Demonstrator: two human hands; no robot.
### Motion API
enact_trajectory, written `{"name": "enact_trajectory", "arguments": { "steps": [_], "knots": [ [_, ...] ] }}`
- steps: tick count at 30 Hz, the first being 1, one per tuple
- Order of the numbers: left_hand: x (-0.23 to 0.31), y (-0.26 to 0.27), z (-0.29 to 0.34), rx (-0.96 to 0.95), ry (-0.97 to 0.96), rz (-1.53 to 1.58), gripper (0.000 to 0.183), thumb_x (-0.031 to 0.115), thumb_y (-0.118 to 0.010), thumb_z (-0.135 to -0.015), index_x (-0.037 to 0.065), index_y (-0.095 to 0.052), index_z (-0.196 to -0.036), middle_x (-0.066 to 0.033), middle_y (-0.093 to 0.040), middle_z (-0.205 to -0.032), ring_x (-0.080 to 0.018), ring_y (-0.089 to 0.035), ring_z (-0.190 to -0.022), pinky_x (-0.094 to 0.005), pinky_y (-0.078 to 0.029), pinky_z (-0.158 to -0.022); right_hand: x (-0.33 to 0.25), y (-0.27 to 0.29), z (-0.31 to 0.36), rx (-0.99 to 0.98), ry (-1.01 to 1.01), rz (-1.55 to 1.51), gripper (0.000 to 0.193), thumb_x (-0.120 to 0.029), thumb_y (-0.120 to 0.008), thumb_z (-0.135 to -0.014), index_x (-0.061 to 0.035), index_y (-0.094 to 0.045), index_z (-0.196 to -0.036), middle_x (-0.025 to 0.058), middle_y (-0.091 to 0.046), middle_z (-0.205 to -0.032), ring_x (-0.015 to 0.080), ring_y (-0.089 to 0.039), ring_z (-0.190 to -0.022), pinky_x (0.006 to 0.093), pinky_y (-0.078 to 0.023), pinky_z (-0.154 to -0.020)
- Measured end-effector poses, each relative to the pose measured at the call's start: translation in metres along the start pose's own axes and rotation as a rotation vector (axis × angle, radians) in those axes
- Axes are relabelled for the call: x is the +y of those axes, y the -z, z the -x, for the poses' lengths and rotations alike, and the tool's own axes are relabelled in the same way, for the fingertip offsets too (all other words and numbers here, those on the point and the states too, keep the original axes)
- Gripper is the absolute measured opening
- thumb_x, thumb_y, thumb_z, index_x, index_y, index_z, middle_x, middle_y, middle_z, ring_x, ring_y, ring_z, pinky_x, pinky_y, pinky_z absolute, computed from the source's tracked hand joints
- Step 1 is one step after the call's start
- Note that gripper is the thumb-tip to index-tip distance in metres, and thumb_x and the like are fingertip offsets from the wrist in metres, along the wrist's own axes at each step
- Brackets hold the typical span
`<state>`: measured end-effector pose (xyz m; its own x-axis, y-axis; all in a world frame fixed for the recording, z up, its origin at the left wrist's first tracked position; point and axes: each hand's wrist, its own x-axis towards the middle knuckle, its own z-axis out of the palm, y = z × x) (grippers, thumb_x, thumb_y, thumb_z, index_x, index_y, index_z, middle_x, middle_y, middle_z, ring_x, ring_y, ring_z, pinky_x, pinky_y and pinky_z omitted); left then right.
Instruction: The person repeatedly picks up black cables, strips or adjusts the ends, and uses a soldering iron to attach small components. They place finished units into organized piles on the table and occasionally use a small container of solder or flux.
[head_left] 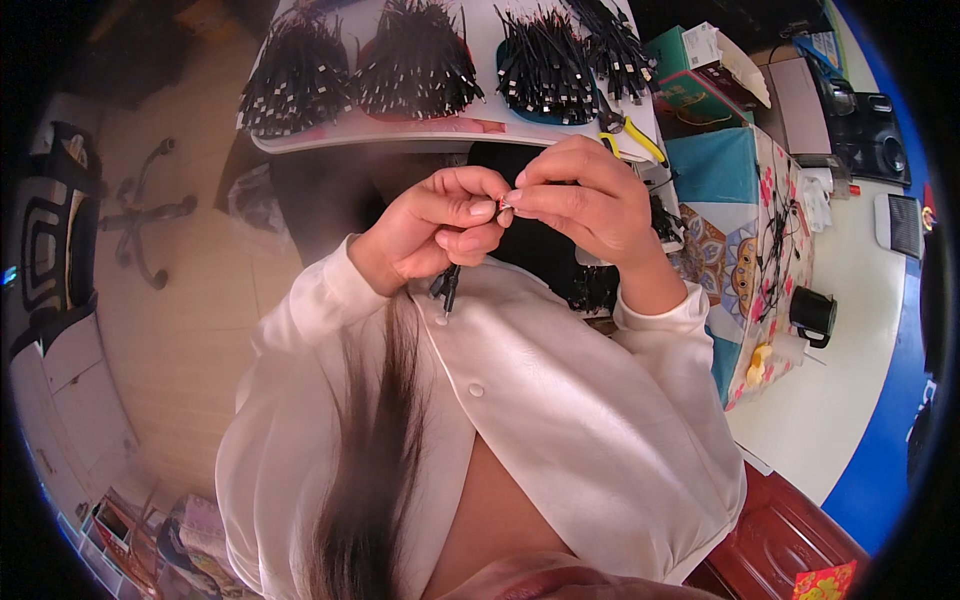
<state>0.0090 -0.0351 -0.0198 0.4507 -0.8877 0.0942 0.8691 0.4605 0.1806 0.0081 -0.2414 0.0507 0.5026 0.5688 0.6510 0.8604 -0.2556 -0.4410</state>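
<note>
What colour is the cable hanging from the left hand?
The cable is black; head view shows it.

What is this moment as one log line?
left hand: holding black cable | right hand: pinching wire ends | yellow-handled tool: near cable bundles

Pale tan floor (205, 255) left of grip (503, 204), star-shaped chair base (148, 212) on it; black-backed chair (45, 235) farther left, pale cabinet (82, 385) beside it; white table (345, 140) beyond grip; white counter (865, 330) right of grip, blue surface (885, 430) past it; glossy reddish-brown furniture (775, 530) back right
</note>
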Motion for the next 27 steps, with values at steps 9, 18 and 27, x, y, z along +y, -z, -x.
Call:
{"name": "enact_trajectory", "arguments": {
  "steps": [9,18,27],
  "knots": [
    [0.008,-0.024,0.006,0.204,-0.141,-0.634,0.011,0.003,-0.061,-0.09,-0.002,-0.065,-0.098,-0.0062,-0.064,-0.08,-0.0089,-0.056,-0.064,-0.0186,-0.037,-0.049,-0.018,0.0,0.006,-0.006,-0.32,-0.154,0.015,-0.005,-0.073,-0.074,-0.0032,-0.065,-0.086,0.0064,-0.06,-0.083,0.0213,-0.057,-0.07,0.0297,-0.046,-0.062],
    [0.007,-0.038,0.011,0.208,-0.429,-1.345,0.013,-0.005,-0.058,-0.087,-0.005,-0.067,-0.097,-0.0066,-0.063,-0.074,-0.0094,-0.057,-0.064,-0.0233,-0.048,-0.058,-0.016,0.003,0.007,-0.018,-0.293,-0.085,0.022,-0.013,-0.076,-0.072,-0.0054,-0.067,-0.09,0.0055,-0.061,-0.092,0.0246,-0.055,-0.084,0.0338,-0.045,-0.076],
    [0.015,-0.046,0.008,0.329,-0.374,-1.304,0.011,-0.003,-0.059,-0.087,-0.005,-0.066,-0.096,-0.0053,-0.062,-0.072,-0.0083,-0.054,-0.063,-0.0228,-0.045,-0.056,-0.008,-0.011,-0.004,0.084,-0.231,-0.034,0.015,-0.012,-0.076,-0.07,-0.0057,-0.066,-0.079,0.0055,-0.061,-0.094,0.0242,-0.054,-0.086,0.0324,-0.044,-0.076]
  ]
}}
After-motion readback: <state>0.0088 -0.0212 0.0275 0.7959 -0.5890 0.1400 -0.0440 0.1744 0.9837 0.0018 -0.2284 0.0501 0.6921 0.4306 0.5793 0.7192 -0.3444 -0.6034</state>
